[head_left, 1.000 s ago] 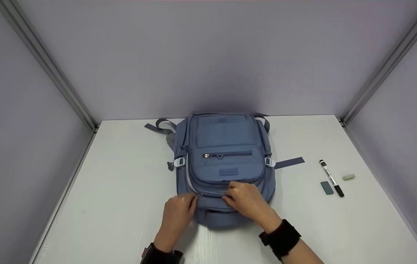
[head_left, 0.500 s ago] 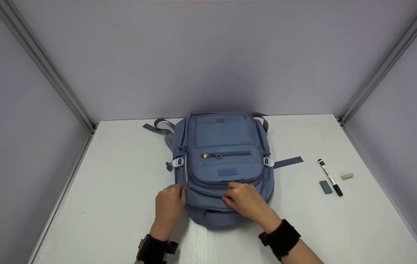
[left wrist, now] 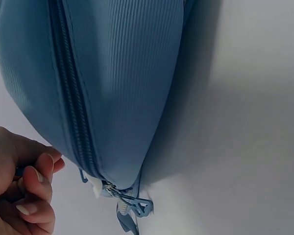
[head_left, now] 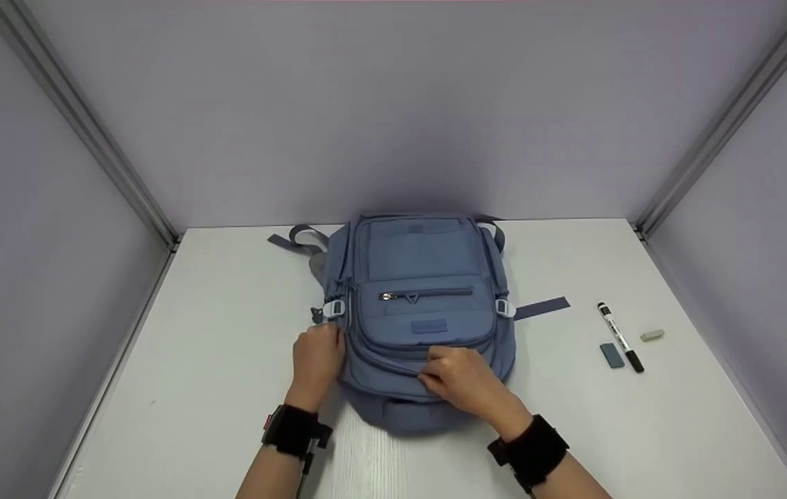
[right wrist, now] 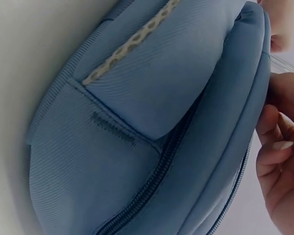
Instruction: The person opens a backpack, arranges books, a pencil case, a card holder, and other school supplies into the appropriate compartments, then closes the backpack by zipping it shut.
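Observation:
A blue backpack (head_left: 428, 253) lies front side up, its top toward the back wall. At its left edge, just below the white buckle (head_left: 334, 309), my left hand (head_left: 317, 357) pinches a zipper pull; only a bit of the blue pull (left wrist: 19, 172) shows between the curled fingers in the left wrist view. My right hand (head_left: 466, 381) pinches the fabric edge beside the curved zipper at the lower front. In the right wrist view the right hand's fingers (right wrist: 274, 156) are curled against the bag's edge, their tips partly hidden.
To the right on the white table (head_left: 227, 333) lie a black-and-white marker (head_left: 621, 337), a dark teal block (head_left: 612, 355) and a small pale green piece (head_left: 652, 335). A loose strap (head_left: 542, 308) sticks out right of the bag. Grey walls (head_left: 407, 111) enclose the table.
My left hand has moved from the bag's lower front, left around the corner and up its left side, drawing the zipper pull; the light gap along there has closed. My right hand stays put.

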{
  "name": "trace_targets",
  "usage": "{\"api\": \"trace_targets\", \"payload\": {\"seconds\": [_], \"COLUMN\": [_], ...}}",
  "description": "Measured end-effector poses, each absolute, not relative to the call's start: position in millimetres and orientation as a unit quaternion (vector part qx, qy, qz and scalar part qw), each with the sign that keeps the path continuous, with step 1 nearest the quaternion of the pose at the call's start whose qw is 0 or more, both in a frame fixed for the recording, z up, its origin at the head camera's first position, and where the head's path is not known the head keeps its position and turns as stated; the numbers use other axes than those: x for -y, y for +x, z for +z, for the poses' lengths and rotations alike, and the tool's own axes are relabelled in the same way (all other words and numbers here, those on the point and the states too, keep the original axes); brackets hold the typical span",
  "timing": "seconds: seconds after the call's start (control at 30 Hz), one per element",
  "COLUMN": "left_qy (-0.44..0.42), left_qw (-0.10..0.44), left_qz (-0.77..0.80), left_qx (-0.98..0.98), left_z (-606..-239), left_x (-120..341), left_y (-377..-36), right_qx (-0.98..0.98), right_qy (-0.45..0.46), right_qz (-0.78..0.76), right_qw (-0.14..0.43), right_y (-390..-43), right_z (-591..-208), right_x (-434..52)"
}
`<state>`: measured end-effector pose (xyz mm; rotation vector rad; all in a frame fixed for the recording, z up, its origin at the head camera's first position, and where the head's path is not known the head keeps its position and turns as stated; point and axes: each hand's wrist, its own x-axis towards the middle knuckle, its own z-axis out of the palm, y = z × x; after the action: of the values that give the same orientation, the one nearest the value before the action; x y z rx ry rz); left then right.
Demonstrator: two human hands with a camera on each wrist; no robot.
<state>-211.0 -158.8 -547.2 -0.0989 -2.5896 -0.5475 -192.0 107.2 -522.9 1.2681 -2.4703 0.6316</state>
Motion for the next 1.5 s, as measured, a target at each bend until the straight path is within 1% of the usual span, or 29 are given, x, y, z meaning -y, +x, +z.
{"api": "trace_targets", "payload": {"seconds": [0.17,0.23,0.37,0.47,0.7,0.93,1.07,1.3,1.4,1.5], "left_qy": [-0.038,-0.037,-0.039,-0.037,-0.037,-0.035,-0.028,-0.013,-0.006,-0.018], "left_qw": [0.228,0.212,0.177,0.165,0.174,0.182,0.183,0.197,0.202,0.211], "left_qz": [-0.192,-0.187,-0.184,-0.192,-0.179,-0.169,-0.158,-0.160,-0.157,-0.143], "left_qx": [0.954,0.958,0.966,0.967,0.968,0.968,0.970,0.967,0.967,0.967], "left_z": [-549,-548,-545,-544,-546,-538,-537,-541,-541,-540], "left_x": [161,161,163,163,161,160,160,158,156,154], "left_y": [-224,-229,-240,-249,-262,-282,-290,-295,-294,-293], "right_qx": [0.852,0.849,0.845,0.844,0.847,0.847,0.845,0.847,0.851,0.861], "right_qy": [0.454,0.460,0.470,0.472,0.468,0.467,0.469,0.463,0.458,0.445], "right_qz": [0.242,0.245,0.247,0.249,0.249,0.246,0.248,0.253,0.249,0.244], "right_qw": [0.101,0.084,0.068,0.061,0.041,0.063,0.066,0.065,0.058,0.045], "right_y": [-191,-191,-191,-190,-189,-190,-190,-189,-188,-188], "right_z": [-521,-520,-517,-515,-512,-514,-514,-516,-517,-518], "right_x": [-111,-113,-117,-119,-122,-121,-120,-121,-121,-123]}}
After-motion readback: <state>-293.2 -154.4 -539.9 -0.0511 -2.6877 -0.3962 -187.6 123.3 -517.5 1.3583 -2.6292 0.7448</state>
